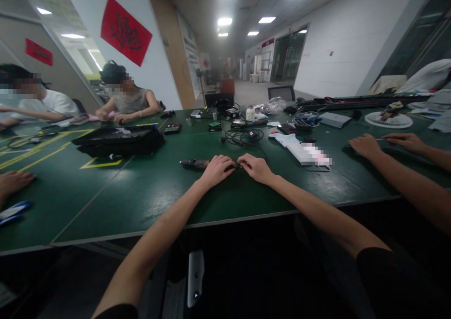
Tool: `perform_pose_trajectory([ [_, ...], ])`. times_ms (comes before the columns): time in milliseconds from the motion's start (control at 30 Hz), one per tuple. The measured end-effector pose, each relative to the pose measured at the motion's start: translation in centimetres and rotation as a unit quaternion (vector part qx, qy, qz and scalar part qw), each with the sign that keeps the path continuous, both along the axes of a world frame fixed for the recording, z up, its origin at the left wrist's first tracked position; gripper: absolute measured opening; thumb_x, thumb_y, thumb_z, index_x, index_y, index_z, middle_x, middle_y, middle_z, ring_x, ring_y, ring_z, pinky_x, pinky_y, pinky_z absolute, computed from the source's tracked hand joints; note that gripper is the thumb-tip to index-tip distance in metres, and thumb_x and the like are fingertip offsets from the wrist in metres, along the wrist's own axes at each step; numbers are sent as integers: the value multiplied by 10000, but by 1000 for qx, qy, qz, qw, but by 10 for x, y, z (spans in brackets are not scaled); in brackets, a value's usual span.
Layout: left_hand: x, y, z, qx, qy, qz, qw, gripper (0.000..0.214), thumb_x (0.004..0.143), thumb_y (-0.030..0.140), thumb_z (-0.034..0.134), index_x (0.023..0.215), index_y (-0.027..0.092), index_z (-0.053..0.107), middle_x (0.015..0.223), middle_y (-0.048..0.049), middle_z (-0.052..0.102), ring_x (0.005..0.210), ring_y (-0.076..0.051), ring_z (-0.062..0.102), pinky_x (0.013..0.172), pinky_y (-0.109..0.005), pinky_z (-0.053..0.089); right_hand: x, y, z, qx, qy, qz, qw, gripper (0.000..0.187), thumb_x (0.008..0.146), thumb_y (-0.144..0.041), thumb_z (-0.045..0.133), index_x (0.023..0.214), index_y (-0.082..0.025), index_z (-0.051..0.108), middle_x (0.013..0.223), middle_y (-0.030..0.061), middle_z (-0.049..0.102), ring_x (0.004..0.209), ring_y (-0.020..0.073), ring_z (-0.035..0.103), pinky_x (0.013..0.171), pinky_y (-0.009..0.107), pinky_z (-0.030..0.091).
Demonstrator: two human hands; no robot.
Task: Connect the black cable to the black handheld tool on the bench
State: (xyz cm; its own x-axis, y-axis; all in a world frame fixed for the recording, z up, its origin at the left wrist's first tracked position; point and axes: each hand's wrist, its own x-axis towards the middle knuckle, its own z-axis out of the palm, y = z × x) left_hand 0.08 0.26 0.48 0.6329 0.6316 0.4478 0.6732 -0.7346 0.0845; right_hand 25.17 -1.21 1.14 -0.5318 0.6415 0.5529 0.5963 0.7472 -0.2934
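A dark, slim electric screwdriver [195, 163] lies along the green table [158, 192] with its metal tip pointing left. My left hand [219, 169] is closed round the rear part of it. Just to the right, my right hand [258, 167] pinches with thumb and fingers at the tool's back end, close to my left fingertips. What sits between those right fingers is too small and dark to make out. A black cable [244, 136] lies coiled behind my hands.
A black open case [118, 140] stands left. White packaging [299, 150] lies right, with small parts and a white round grille [387, 119] further back. Co-workers' hands [366, 146] work at the right; another hand [16, 182] rests far left near blue-and-white pliers [14, 211].
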Motion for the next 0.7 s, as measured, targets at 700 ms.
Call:
perform_pose_trajectory([
  [700,11,-6,1,32,-3,5,999,246,1061,444,578,1158,271,724,1212,-46,732,1098,-249,622,944,-427,426,3,1,-3,11,-7,-2,1000,115,925,-231,649,1040,-232,636,1044,52,668,925,209,642,815,302,482],
])
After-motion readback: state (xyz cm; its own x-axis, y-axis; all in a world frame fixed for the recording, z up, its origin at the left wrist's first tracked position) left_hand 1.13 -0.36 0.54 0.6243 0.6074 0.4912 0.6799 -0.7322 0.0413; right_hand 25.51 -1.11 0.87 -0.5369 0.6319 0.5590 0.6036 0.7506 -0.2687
